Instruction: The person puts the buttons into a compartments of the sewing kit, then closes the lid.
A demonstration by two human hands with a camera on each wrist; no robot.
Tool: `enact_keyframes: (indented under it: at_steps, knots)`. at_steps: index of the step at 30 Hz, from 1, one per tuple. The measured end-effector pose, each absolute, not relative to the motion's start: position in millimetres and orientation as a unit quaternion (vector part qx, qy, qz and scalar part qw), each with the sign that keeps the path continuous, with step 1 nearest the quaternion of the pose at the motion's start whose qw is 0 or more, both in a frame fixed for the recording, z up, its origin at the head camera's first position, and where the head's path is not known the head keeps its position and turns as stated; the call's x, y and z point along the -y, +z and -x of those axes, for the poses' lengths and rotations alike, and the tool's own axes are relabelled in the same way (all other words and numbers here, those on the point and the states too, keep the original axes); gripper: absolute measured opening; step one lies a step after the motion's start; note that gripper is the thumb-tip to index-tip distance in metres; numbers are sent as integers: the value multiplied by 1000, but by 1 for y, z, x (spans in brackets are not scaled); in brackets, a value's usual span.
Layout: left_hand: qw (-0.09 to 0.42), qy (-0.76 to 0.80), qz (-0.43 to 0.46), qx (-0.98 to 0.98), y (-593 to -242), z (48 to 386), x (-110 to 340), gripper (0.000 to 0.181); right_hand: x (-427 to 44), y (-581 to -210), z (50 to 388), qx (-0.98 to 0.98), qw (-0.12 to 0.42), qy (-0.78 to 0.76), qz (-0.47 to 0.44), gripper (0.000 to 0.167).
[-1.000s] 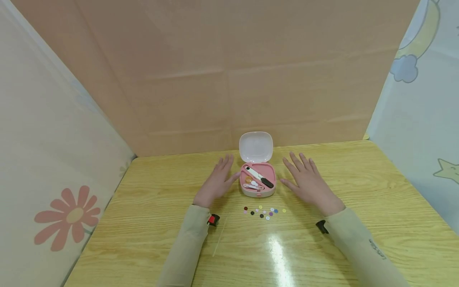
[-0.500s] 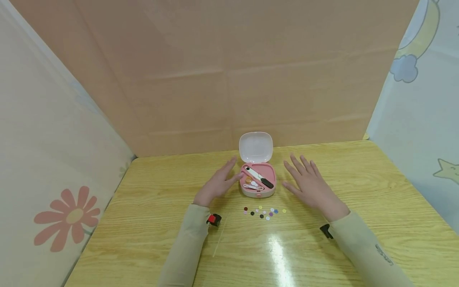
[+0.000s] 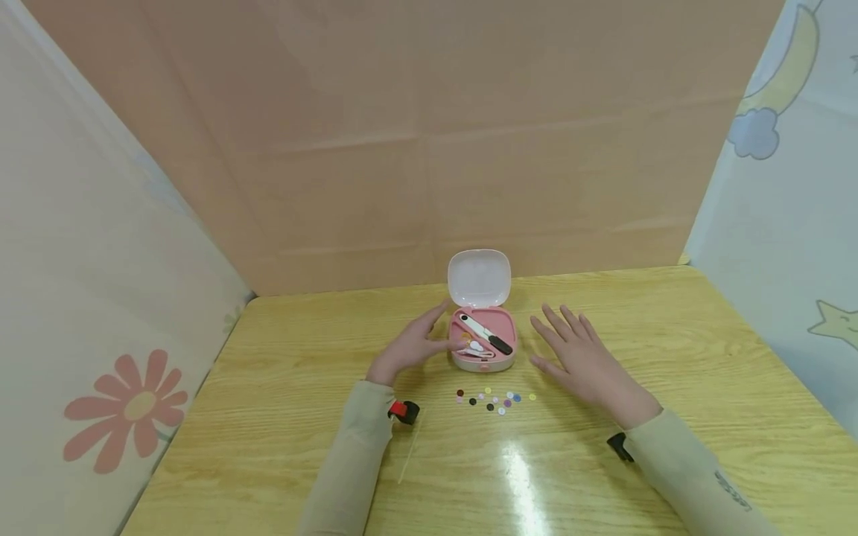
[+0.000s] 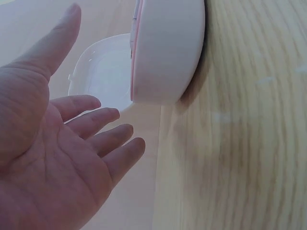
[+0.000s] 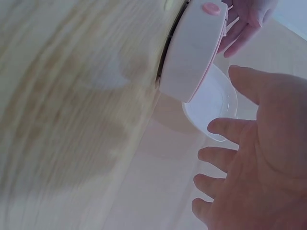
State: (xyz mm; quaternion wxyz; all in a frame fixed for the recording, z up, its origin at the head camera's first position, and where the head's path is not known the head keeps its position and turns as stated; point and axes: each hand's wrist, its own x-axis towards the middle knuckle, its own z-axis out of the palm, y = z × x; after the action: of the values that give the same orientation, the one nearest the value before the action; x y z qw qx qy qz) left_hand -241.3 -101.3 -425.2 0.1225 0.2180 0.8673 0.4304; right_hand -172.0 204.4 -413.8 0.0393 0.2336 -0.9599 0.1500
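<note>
A small white and pink box stands on the table, its white lid raised at the back. Inside lie white thread snips with a black part and a white looped cord beside small round pieces. My left hand is at the box's left side, fingers extended, with the thumb over the front left compartment; the left wrist view shows the palm holding nothing. To the right of the box, apart from it, my right hand hovers with spread fingers and holds nothing. Several coloured buttons lie in front of the box.
A thin pale strip lies on the wooden table, near the left sleeve. A beige-brown backdrop rises behind the table's far edge. Patterned cloth walls flank both sides.
My left hand has turned and moved right, bringing its thumb over the box's edge. The right hand has drawn slightly toward me. The box and buttons stay in place.
</note>
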Motion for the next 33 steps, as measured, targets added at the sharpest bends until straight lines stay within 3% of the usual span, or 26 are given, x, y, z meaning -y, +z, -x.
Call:
enact_keyframes:
  at_steps: [16, 33]
  knots:
    - [118, 446, -247, -852, -434, 247, 90, 100, -205, -423, 164, 953, 2, 193, -234, 68]
    - [113, 466, -253, -840, -440, 249, 84, 96, -201, -428, 150, 952, 3, 191, -240, 66]
